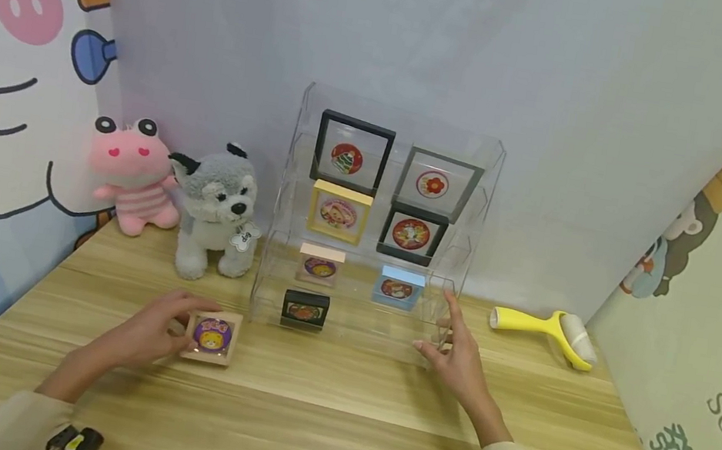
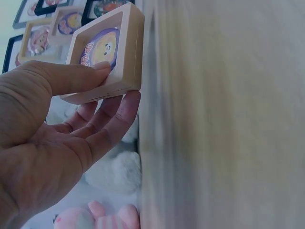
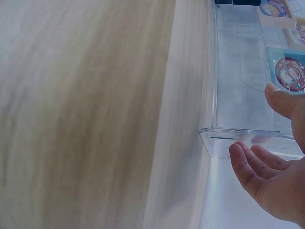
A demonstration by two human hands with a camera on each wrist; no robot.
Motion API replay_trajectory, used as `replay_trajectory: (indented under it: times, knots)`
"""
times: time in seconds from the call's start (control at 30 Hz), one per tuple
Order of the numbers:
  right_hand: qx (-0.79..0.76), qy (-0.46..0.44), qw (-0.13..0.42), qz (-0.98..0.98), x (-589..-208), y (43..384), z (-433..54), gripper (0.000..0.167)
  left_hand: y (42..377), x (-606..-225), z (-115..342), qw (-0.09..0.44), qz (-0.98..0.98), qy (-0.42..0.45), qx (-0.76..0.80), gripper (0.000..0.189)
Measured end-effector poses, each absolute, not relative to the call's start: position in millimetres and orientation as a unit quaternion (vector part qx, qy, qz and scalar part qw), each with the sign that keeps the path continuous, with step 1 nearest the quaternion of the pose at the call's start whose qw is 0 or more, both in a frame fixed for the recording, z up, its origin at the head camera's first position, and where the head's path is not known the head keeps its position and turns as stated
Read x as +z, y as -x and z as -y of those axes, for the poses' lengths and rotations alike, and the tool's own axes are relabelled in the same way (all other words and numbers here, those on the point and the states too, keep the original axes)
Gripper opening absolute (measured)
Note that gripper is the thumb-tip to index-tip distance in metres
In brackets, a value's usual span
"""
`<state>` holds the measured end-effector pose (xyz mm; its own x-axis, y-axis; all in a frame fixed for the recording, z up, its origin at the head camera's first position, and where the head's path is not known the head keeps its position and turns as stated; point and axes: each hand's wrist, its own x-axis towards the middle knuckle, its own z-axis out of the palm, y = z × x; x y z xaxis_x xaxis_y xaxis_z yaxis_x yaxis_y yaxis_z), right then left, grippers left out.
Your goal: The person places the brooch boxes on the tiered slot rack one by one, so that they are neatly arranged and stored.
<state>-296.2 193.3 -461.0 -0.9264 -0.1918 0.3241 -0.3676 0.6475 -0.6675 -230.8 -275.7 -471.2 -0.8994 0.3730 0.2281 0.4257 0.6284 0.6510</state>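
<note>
My left hand [image 1: 156, 330] pinches a small pale wooden box frame [image 1: 233, 342], thumb on its front and fingers behind. Under the frame's clear front is a round purple badge with a yellow bear face. In the left wrist view the frame [image 2: 135, 45] is tilted, its lower edge by the fingertips. My right hand [image 1: 463, 361] is at the lower right end of a clear tiered display stand [image 1: 363, 326]. In the right wrist view its fingertips are right at the outside of the end panel [image 3: 257, 138], with the thumb apart on the other side and fingers fairly straight.
The stand carries several framed badges, among them a blue frame [image 1: 398, 290] and a low black frame [image 1: 305, 310]. Left of it sit a grey husky plush [image 1: 218, 196] and a pink plush [image 1: 142, 181]. A yellow-handled lint roller [image 1: 544, 330] lies at the right by the wall.
</note>
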Motion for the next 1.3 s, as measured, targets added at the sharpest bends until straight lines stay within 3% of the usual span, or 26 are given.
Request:
replay_trajectory:
  times: [0.5, 1.3]
  knots:
    - [0.391, -0.155, 0.111, 0.900, -461.8, 296.6, -192.4, 0.094, 246.2, -452.8, 208.8, 0.010, 0.881, 0.266, -0.392, 0.054]
    - [0.391, -0.149, 0.101, 0.903, -460.4, 295.3, -193.7, 0.096, 291.1, -425.2, 93.6, 0.061, 0.865, 0.368, -0.336, 0.050]
